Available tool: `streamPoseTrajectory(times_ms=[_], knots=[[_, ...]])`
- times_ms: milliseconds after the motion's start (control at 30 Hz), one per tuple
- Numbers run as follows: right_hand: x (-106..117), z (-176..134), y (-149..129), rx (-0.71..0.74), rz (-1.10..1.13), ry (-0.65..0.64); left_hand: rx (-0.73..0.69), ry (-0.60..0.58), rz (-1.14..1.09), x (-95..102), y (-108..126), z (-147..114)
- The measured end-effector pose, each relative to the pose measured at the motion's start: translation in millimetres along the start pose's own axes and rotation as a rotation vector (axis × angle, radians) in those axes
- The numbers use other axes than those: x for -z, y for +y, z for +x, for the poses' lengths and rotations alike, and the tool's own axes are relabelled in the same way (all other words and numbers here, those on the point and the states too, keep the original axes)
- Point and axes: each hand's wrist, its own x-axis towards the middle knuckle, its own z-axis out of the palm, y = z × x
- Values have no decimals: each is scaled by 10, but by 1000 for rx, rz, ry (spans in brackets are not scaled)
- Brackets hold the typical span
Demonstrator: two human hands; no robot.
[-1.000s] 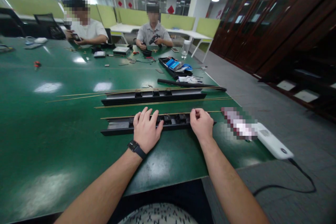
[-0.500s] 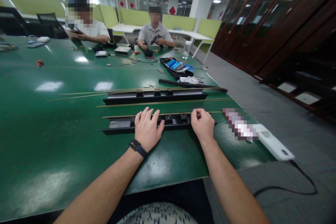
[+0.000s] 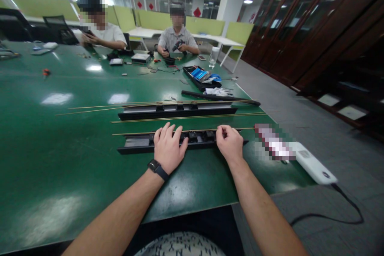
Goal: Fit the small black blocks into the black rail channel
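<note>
A black channel-shaped rail (image 3: 136, 149) with dark blocks inside lies across the green table in front of me. My left hand (image 3: 168, 146) rests over its middle, fingers spread and pointing away, with a black watch (image 3: 154, 165) on the wrist. Toward the rail's right end, my right hand (image 3: 230, 141) pinches a thin brass-coloured rod (image 3: 132, 134) between thumb and fingers. The rod runs along the rail's far edge and sticks out past its left end. Behind it lie more thin rods (image 3: 144, 120) and a second black rail (image 3: 177, 112).
At right are a blurred phone-like item (image 3: 273, 142) and a white device (image 3: 313, 164) with a cable. Farther back are a black bar (image 3: 222, 98), gloves (image 3: 217, 91) and a black tray (image 3: 198, 82) of blue packets. Two people sit across the table (image 3: 75, 160).
My right hand has moved slightly left, and the pinched rod has slid left with it, its tip farther beyond the rail. My left hand has stayed in place.
</note>
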Motion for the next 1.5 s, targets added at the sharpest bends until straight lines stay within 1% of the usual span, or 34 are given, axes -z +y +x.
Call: streamPoseTrajectory(times_ms=[167, 300, 500, 633, 767, 1033, 1333, 1500], knots=[[2, 24, 30, -77, -31, 45, -3, -5, 11, 6, -7, 0], [-7, 24, 45, -63, -47, 37, -4, -8, 12, 13, -1, 1], [11, 13, -2, -43, -22, -2, 2, -9, -13, 9, 0, -1], [31, 26, -6, -74, -8, 11, 2, -4, -13, 7, -4, -1], [21, 36, 31, -117, -40, 38, 1, -17, -6, 10, -1, 0], [-9, 12, 16, -60, -20, 17, -5, -9, 1, 7, 0, 7], [17, 34, 37, -124, -36, 32, 0, -17, -8, 20, 9, 4], [5, 15, 7, -70, -19, 1, 2, -20, -8, 23, 9, 6]])
